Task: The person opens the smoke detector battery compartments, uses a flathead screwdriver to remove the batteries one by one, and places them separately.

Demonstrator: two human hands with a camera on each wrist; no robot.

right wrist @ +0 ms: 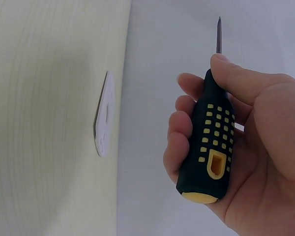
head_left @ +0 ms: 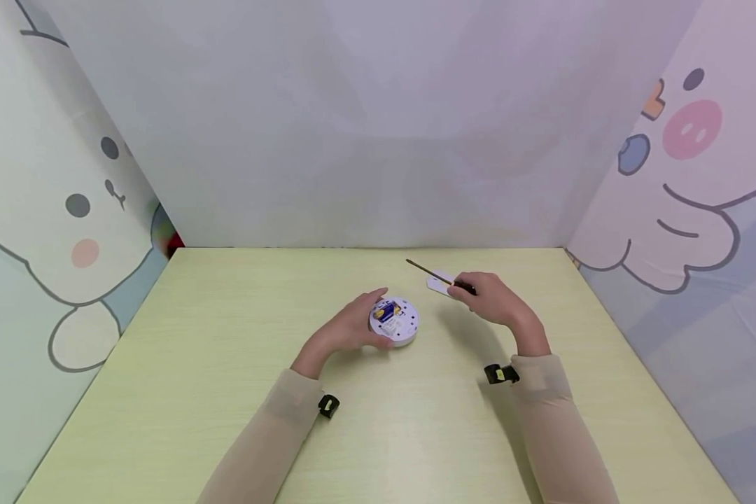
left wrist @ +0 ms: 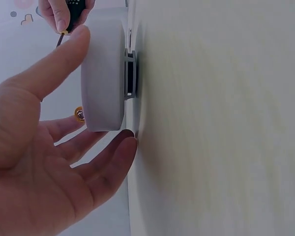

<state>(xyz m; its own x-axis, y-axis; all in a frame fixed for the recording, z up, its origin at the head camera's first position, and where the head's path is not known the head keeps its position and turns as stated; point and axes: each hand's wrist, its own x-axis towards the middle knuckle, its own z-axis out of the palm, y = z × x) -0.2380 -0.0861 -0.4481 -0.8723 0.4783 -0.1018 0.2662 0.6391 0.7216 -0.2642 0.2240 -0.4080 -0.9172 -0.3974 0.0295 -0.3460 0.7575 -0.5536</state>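
Observation:
My left hand (head_left: 350, 326) grips a round white smoke detector (head_left: 403, 323) by its left side, thumb at the near edge and fingers at the far edge. On its upturned face a blue and gold battery (head_left: 387, 311) and a pale label show. In the left wrist view the detector (left wrist: 103, 78) appears edge-on, close to the tabletop. My right hand (head_left: 494, 299) holds a screwdriver (right wrist: 211, 132) by its dark green handle with yellow squares, fingers wrapped round it. The thin shaft points up and left, apart from the detector; its tip type cannot be made out.
A flat white slotted plate (head_left: 437, 285) lies on the pale wooden table (head_left: 227, 392), just beyond the right hand and partly behind the screwdriver. A plain pale backdrop (head_left: 365, 140) stands at the back edge, with cartoon-printed sheets on both sides.

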